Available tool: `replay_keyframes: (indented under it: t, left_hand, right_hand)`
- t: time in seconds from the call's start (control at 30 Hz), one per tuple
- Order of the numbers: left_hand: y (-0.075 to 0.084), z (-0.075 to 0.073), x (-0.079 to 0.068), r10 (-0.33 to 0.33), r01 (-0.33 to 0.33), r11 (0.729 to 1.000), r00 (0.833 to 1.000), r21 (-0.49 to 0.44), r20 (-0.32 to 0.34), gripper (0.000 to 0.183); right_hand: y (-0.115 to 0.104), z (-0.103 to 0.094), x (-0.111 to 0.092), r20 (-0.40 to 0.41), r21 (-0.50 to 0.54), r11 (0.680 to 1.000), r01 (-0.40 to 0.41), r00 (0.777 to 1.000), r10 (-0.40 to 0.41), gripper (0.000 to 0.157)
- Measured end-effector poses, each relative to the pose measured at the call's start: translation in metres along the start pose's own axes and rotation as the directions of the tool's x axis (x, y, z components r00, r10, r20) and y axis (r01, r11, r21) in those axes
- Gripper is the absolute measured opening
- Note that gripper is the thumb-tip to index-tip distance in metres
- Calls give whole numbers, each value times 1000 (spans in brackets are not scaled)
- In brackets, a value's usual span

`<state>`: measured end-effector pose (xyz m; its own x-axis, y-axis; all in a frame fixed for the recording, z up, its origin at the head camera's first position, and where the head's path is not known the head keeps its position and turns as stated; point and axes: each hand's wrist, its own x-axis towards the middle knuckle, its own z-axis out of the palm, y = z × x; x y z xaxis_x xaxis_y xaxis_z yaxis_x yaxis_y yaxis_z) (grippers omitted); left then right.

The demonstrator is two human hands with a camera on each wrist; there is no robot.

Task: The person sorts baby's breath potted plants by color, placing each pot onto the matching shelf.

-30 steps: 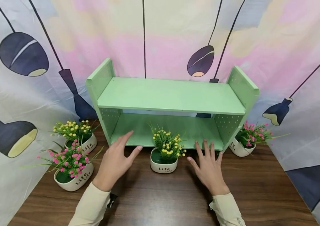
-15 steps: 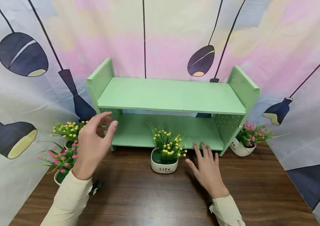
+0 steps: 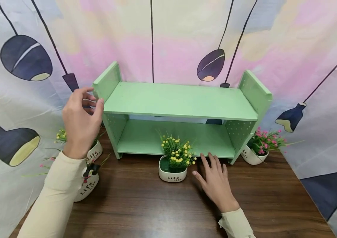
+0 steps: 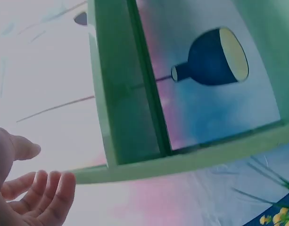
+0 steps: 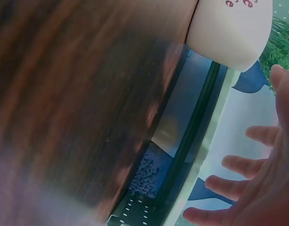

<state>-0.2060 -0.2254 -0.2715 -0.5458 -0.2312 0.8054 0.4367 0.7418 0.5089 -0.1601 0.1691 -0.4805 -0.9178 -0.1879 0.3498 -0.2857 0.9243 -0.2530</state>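
A green two-tier shelf (image 3: 180, 99) stands on the wooden table. My left hand (image 3: 80, 120) is raised at the front top of its left side panel (image 3: 107, 81), fingers bent, thumb apart from them. In the left wrist view that hand (image 4: 38, 188) holds nothing, its fingertips overlapping the end of the green frame (image 4: 182, 162). My right hand (image 3: 216, 183) lies with fingers spread near the lower board's front edge. Just left of it sits a white pot (image 3: 172, 173) with yellow artificial flowers (image 3: 178, 153), lettered "Life". The right wrist view shows this pot (image 5: 229, 35) beyond the thumb.
Left of the shelf, a yellow-flowered pot (image 3: 94, 152) and a pink-flowered pot (image 3: 88, 188) are partly covered by my left arm. Another pink-flowered pot (image 3: 254, 155) stands at the shelf's right. A curtain (image 3: 180, 39) with printed lamps hangs behind.
My left hand has risen from the shelf's lower front, moving leftward to the top of the left panel. The right hand has shifted slightly toward the middle pot. All pots stay put.
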Motion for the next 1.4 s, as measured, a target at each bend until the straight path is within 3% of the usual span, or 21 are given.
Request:
replay_keyframes:
  t: [0.3, 0.5, 0.63, 0.73, 0.87, 1.07, 1.23, 1.4]
  left_hand:
    - [-15, 1, 22, -83, 76, 994, 992, 78, 99, 42]
    - [-13, 4, 27, -71, 62, 994, 993, 91, 97, 41]
    - [-11, 7, 28, -57, 47, 993, 993, 104, 99, 41]
    - [-9, 9, 28, -50, 39, 993, 994, 112, 100, 40]
    - [-10, 11, 26, -61, 48, 989, 994, 137, 94, 35]
    - [-13, 13, 24, -90, 72, 980, 992, 186, 92, 29]
    - [-12, 14, 24, -86, 66, 979, 992, 194, 94, 29]
    - [-13, 14, 24, -83, 67, 980, 993, 185, 81, 28]
  right_hand:
    - [-6, 3, 0, 10, 17, 1000, 11, 1000, -11, 73]
    - [-7, 3, 0, -4, 45, 999, 21, 1000, -21, 73]
    - [-7, 1, -1, 17, 151, 989, -2, 1000, 0, 73]
    - [-9, -2, -2, 50, 323, 945, -48, 998, 34, 70]
    - [-15, -4, -2, 15, 529, 847, -50, 999, 50, 53]
    - [-28, -1, 0, -34, 691, 723, 8, 999, 21, 25]
    - [-34, 2, 2, -58, 704, 710, 14, 998, 38, 22]
    - [-36, 7, 1, -62, 671, 742, -7, 996, 66, 17]
